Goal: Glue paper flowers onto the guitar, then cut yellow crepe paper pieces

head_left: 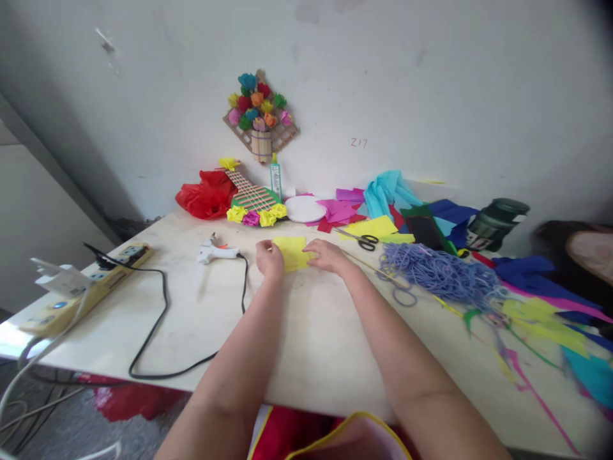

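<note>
The left grip (271, 257) and right grip (327, 255) seem lightly closed on opposite edges of the yellow sheet (294, 252), which is between them over the surface (330, 345). Even, gentle tension from both sides should keep such thin-looking material flat. The glue gun (216, 253) lies left of the left grip (its nozzle best avoided), the scissors (368, 242) just right of the right grip

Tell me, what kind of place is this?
Probably a craft corner, though I can't tell what building it's in. The glue gun, scissors and big tangle of string show it.
</note>
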`<state>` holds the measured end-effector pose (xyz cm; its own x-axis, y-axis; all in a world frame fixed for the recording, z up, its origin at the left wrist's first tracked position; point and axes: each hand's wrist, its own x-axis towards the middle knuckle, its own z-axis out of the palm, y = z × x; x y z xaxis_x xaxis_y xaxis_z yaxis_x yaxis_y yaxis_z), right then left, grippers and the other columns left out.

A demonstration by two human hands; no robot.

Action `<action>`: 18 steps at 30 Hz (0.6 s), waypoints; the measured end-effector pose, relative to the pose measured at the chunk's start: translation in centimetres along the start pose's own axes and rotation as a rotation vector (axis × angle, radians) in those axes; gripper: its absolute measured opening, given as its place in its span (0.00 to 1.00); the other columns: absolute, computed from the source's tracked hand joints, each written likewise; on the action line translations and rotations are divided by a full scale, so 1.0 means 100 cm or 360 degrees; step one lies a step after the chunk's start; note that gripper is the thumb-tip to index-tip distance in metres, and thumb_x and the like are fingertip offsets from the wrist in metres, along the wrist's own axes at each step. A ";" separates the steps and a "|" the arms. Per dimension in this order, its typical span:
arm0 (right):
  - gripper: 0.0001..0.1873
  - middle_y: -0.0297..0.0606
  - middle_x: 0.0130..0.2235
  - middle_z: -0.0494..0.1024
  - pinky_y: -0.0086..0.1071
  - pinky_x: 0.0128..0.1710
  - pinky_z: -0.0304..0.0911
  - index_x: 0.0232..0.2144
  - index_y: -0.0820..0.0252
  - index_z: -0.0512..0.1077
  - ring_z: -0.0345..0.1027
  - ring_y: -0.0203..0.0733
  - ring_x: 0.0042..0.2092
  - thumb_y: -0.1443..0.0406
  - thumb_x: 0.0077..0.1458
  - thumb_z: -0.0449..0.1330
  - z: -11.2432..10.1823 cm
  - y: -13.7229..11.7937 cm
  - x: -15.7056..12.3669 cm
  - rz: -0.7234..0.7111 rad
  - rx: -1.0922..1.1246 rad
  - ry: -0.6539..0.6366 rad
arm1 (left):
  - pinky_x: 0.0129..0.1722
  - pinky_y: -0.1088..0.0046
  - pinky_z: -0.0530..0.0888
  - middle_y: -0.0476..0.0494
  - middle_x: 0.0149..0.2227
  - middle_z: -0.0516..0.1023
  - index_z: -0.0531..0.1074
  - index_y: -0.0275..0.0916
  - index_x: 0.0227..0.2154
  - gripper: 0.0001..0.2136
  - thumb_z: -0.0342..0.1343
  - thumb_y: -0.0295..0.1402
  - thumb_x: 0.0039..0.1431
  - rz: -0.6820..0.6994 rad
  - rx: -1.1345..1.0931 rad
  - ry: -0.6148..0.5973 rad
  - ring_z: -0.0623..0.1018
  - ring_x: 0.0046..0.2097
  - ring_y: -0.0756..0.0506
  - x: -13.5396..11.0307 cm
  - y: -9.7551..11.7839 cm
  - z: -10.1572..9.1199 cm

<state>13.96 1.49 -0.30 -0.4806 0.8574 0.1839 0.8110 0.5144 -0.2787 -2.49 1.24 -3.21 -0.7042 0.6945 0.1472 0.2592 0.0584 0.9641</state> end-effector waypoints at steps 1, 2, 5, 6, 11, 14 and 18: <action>0.18 0.33 0.49 0.69 0.30 0.46 0.56 0.42 0.51 0.71 0.61 0.39 0.48 0.64 0.45 0.60 0.000 -0.001 -0.002 -0.0058 -0.0049 -0.0010 | 0.37 0.66 0.66 0.47 0.28 0.70 0.64 0.40 0.28 0.04 0.52 0.27 0.47 0.0002 0.0029 -0.0004 0.72 0.31 0.47 -0.001 0.001 0.000; 0.17 0.32 0.49 0.69 0.31 0.47 0.55 0.42 0.50 0.71 0.60 0.39 0.49 0.64 0.45 0.60 0.000 -0.002 -0.003 -0.0102 -0.0101 -0.0026 | 0.37 0.66 0.65 0.46 0.28 0.70 0.64 0.40 0.28 0.04 0.51 0.28 0.47 0.0003 0.0052 -0.0009 0.72 0.31 0.47 -0.001 0.002 0.000; 0.13 0.34 0.47 0.71 0.33 0.48 0.53 0.39 0.50 0.73 0.60 0.41 0.49 0.66 0.48 0.57 0.002 -0.008 -0.006 -0.0213 -0.0247 -0.0093 | 0.37 0.67 0.65 0.46 0.29 0.70 0.64 0.40 0.29 0.04 0.50 0.29 0.49 0.0023 0.0056 -0.0022 0.72 0.31 0.47 0.000 0.001 0.002; 0.12 0.34 0.46 0.72 0.33 0.47 0.53 0.38 0.51 0.74 0.60 0.42 0.48 0.67 0.50 0.56 0.003 -0.011 -0.006 -0.0245 -0.0289 -0.0105 | 0.37 0.68 0.66 0.46 0.29 0.70 0.64 0.40 0.30 0.04 0.50 0.29 0.49 0.0033 0.0042 -0.0023 0.72 0.31 0.47 0.000 0.001 0.003; 0.14 0.39 0.42 0.74 0.33 0.44 0.54 0.33 0.57 0.75 0.60 0.42 0.46 0.68 0.55 0.48 0.011 -0.015 -0.006 -0.0267 -0.0359 -0.0049 | 0.36 0.70 0.66 0.48 0.27 0.69 0.65 0.39 0.30 0.03 0.50 0.30 0.50 0.0093 -0.0013 0.0051 0.70 0.30 0.49 0.002 -0.001 0.008; 0.14 0.37 0.43 0.74 0.31 0.42 0.56 0.34 0.56 0.74 0.60 0.40 0.46 0.67 0.56 0.48 0.013 -0.009 -0.005 -0.0144 -0.0279 0.0062 | 0.38 0.69 0.65 0.47 0.28 0.69 0.65 0.39 0.29 0.03 0.50 0.31 0.50 0.0142 -0.0022 0.0127 0.70 0.32 0.48 0.002 0.000 0.008; 0.13 0.32 0.44 0.73 0.29 0.41 0.57 0.36 0.53 0.73 0.61 0.37 0.45 0.64 0.55 0.49 0.011 0.003 -0.005 0.0060 -0.0145 0.0247 | 0.39 0.68 0.65 0.47 0.29 0.69 0.65 0.39 0.29 0.03 0.50 0.31 0.49 0.0152 0.0037 0.0181 0.70 0.33 0.47 0.000 0.005 0.005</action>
<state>14.05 1.27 -1.54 -0.3977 0.8599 0.3199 0.8577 0.4723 -0.2031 -2.08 1.63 -2.81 -0.7459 0.6118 0.2632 0.3426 0.0135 0.9394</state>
